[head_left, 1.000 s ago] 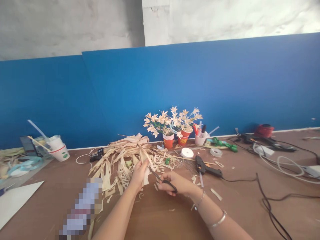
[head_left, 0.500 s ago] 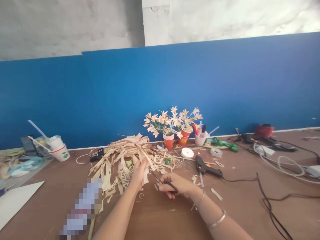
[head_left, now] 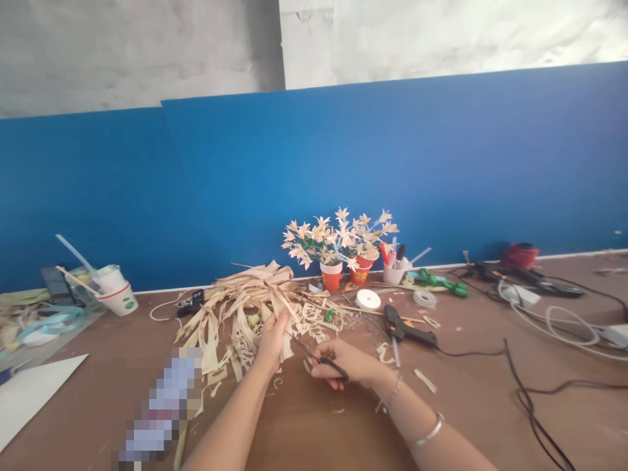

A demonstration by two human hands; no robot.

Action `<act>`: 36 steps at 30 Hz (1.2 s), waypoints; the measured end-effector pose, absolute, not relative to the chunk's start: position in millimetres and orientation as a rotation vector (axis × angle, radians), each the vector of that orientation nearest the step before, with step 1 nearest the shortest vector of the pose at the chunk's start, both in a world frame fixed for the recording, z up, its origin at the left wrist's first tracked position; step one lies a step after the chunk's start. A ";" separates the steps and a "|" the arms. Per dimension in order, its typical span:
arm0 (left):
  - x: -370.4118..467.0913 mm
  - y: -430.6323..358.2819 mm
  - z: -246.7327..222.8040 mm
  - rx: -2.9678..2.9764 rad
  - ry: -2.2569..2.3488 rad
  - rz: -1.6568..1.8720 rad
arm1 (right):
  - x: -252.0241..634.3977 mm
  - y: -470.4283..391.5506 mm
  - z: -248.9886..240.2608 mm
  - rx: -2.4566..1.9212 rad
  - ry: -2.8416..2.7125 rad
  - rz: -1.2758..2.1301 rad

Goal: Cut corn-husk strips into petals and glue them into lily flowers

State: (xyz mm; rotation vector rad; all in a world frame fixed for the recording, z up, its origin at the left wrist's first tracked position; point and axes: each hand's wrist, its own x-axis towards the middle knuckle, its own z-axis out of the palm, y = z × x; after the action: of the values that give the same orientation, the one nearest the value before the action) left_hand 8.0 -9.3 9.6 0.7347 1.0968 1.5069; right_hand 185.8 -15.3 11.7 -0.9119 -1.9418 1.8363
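Near the middle of the table, my left hand (head_left: 273, 337) pinches a piece of pale dried husk (head_left: 286, 348) that hangs below its fingers. My right hand (head_left: 338, 364) is closed on the dark handles of a pair of scissors (head_left: 310, 352). The scissor blades point up and left, their tips close to the husk by my left fingers. Behind my left hand spreads a heap of dried husks (head_left: 235, 294), with cut scraps at its right side. The exact contact of blades and husk is too small to tell.
Two red cups (head_left: 331, 277) of pale flowers stand at the back, beside a white cup (head_left: 392, 273) of tools. A black glue gun (head_left: 409, 330) with its cord lies right of my hands. Cables (head_left: 554, 327) run along the right. A paper cup (head_left: 119, 299) leans at left.
The scissors in my right hand have shifted slightly, with the blades and handles looking closer together. My left hand holds nearly the same place.
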 end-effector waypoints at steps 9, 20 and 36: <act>8.3 -10.1 12.0 0.707 1.086 1.532 | 185.2 -13.0 6.5 -0.935 -1.934 1.807; 10.6 -9.3 11.6 0.696 1.134 1.630 | 180.5 -18.2 15.0 -0.937 -1.929 1.749; 10.5 -9.5 8.7 0.652 1.202 1.700 | 177.1 -19.8 15.7 -0.988 -1.853 1.751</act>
State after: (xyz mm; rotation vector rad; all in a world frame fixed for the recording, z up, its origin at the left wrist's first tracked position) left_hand 10.5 -9.5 8.7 0.6518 1.2023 1.6999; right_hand 177.1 -19.8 15.7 -0.9882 -1.8530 1.7507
